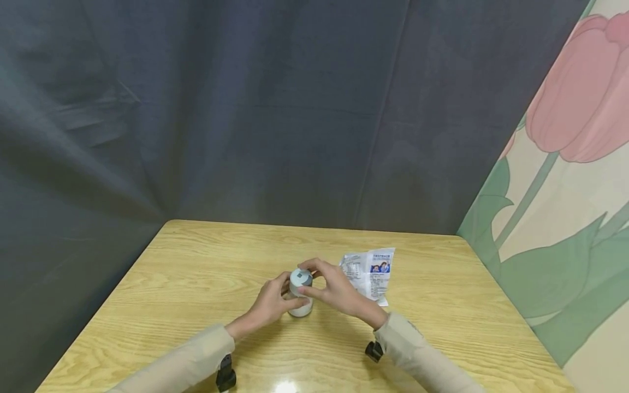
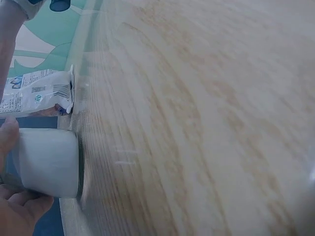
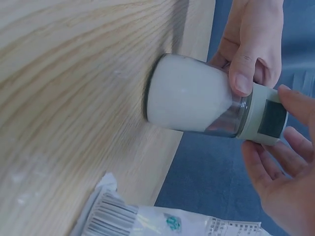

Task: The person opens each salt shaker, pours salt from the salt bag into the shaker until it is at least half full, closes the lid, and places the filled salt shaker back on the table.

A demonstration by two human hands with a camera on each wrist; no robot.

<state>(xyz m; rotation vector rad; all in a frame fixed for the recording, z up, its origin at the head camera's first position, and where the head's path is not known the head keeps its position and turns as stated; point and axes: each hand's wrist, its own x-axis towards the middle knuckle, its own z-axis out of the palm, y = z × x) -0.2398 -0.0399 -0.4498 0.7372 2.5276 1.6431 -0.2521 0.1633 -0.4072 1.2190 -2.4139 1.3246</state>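
A clear glass jar [image 3: 184, 96], mostly filled with something white, stands upright on the wooden table. On top sits a pale green cap [image 3: 263, 115] with a dark window in its side. From the left, my left hand [image 1: 267, 303] grips the glass just under the cap, its thumb along the near side. My right hand [image 1: 339, 289] holds the cap from the right, fingers on the far side and thumb nearer me. In the left wrist view the jar's base [image 2: 54, 162] meets the tabletop, while its cap is mostly hidden.
Just right of the jar lies a crumpled white printed packet [image 1: 363, 275] with a barcode. The wooden table [image 1: 196, 284] ends at a dark curtain [image 1: 275, 136] behind. A wall with a tulip picture [image 1: 565, 218] borders the right side.
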